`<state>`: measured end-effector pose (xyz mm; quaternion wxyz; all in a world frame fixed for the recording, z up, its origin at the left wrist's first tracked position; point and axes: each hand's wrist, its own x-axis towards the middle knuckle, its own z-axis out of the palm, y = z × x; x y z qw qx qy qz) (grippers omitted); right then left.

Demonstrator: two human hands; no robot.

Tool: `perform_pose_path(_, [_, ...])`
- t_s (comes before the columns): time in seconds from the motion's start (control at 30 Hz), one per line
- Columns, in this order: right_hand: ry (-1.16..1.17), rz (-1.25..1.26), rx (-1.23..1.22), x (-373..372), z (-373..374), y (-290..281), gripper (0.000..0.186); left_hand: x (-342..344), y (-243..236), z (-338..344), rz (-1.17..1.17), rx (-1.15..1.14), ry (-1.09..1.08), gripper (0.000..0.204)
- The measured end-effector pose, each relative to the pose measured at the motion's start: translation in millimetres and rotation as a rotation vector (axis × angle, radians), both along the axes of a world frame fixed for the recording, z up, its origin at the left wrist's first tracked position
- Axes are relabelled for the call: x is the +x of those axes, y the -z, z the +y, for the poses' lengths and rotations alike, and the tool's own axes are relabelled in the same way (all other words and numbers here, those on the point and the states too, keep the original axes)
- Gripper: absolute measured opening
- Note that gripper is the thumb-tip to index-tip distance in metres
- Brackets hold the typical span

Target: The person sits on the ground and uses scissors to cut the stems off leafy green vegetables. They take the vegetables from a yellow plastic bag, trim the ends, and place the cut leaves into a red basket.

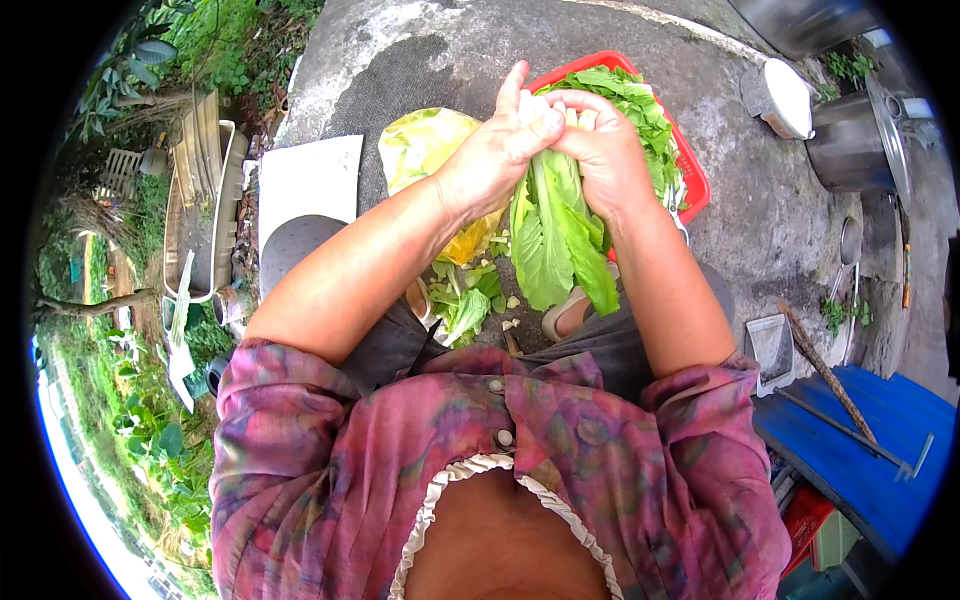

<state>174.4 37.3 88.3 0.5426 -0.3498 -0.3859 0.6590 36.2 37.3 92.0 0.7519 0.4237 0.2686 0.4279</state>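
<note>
Together our left hand [495, 150] and right hand [600, 150] clasp the leafy stalk's [560, 235] base, leaves hanging lengthwise toward us.

You have two hands, the left hand [497, 150] and right hand [600, 150], on one leafy green [555, 235]. You can count one red basket [693, 180], one yellow bag [425, 145], one white board [308, 180] and two metal pots [850, 150].
</note>
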Motion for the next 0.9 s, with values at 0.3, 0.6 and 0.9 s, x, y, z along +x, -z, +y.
perform_pose_path(0.3, [0.114,0.022,-0.015,-1,-2,-5,0.036,-4,-5,3,-0.031,-0.009,0.108,0.111])
perform_pose_path(0.6, [0.064,-0.071,0.171,-8,-10,-9,0.036,-4,-7,7,0.178,0.05,0.08,0.11])
perform_pose_path(0.9, [0.213,-0.231,0.167,-20,-8,7,0.03,5,14,3,0.719,0.498,-0.062,0.071])
